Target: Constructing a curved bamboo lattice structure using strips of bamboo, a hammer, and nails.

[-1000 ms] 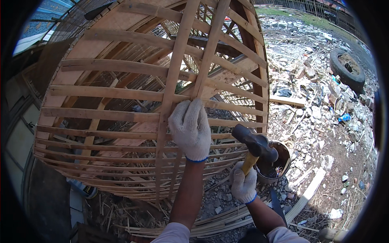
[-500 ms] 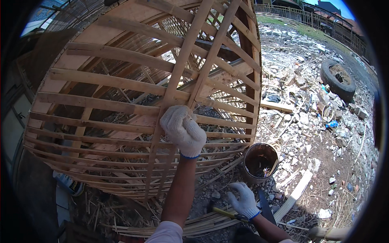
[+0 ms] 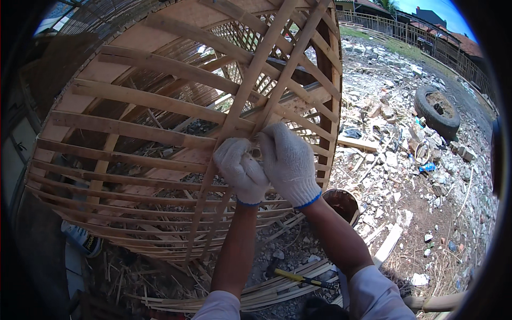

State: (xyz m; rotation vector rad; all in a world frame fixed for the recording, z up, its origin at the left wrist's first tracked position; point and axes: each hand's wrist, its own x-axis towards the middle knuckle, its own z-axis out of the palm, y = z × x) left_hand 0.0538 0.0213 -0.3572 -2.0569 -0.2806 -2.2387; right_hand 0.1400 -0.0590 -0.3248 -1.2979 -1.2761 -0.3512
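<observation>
A curved lattice frame of wooden slats [image 3: 141, 98] fills the left and middle of the view, with two long upright strips [image 3: 255, 74] crossing its horizontal slats. Both my hands wear white knitted gloves with blue cuffs and meet at those strips. My left hand [image 3: 241, 166] is closed against the left strip, its fingers pinched. Beside it, my right hand [image 3: 288, 160] is closed too, fingertips almost touching the left ones. Whatever they pinch is too small to make out. Below them, a hammer [image 3: 305, 279] with a yellow and black handle lies on thin wooden strips.
A round, rusty bucket [image 3: 342, 204] stands right of the lattice. Long thin strips [image 3: 229, 300] lie along the ground below. Rubble [image 3: 392, 176] covers the right side, with an old tyre [image 3: 438, 112] on it. A labelled container [image 3: 82, 239] sits at lower left.
My right hand has risen from low beside the hammer to join my left hand at the lattice. My left hand stays at the strip. The view has shifted slightly.
</observation>
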